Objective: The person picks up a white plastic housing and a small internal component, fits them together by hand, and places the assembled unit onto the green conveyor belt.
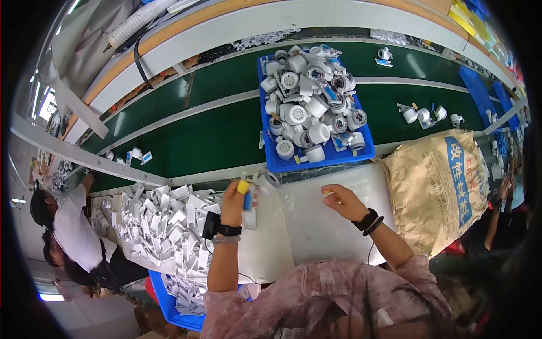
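My left hand [230,204] is closed around a white unit with a clear round end [269,181]. A yellow piece [243,187] and a blue strip [247,201] show beside its fingers. To the right, my right hand [345,203] hovers over the pale worktop [316,226], thumb and forefinger pinched. Something small and yellowish shows at those fingertips, too small to name. Beyond both hands, a blue tray [316,164] is heaped with white round-headed units [296,114], some with clear lens-like ends and blue or yellow bits.
Loose white plastic pieces [169,220] are piled left of my left arm, above a blue bin [169,308] of similar pieces. A large brown sack [435,192] lies at the right. Behind runs a green conveyor [209,133] with scattered units [423,115]. Another person [79,243] is at the left.
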`<state>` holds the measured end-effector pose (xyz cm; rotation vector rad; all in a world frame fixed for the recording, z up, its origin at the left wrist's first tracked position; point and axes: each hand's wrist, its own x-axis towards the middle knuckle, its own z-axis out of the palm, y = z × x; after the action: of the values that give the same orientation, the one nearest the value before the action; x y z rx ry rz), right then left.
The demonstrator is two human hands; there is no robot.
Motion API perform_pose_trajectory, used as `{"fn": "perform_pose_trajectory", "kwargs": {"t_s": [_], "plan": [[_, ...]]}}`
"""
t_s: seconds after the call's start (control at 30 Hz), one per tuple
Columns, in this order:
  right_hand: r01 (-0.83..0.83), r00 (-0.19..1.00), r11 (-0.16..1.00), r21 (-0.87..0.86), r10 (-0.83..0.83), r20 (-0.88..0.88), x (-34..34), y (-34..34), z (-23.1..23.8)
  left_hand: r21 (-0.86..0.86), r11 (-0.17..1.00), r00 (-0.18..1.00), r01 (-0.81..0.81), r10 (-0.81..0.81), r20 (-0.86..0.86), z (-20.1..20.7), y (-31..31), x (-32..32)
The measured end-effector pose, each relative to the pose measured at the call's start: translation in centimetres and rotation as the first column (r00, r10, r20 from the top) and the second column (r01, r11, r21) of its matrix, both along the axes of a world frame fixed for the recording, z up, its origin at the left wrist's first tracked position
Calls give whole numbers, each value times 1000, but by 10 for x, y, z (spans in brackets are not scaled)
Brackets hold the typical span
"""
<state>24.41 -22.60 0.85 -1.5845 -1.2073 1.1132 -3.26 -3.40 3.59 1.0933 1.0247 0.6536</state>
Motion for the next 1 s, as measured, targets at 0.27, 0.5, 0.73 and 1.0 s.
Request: {"fn": "perform_pose_trajectory", "kwargs": {"t_s": [0.27,0.5,0.73,1.0], "plan": [[278,851,884,375,-408,331,83,103,27,83,941,932,-328,308,193,-48,130,10],[82,219,813,576,-578,786,138,191,42,465,877,907,-122,289,-306,-122,111,17],[150,398,814,561,-569,720,136,175,58,178,982,995,65,-49,-90,-66,-8,27],[81,651,765,639,-526,547,22,64,111,-151,898,885,414,-358,297,-18,-70,84]]}}
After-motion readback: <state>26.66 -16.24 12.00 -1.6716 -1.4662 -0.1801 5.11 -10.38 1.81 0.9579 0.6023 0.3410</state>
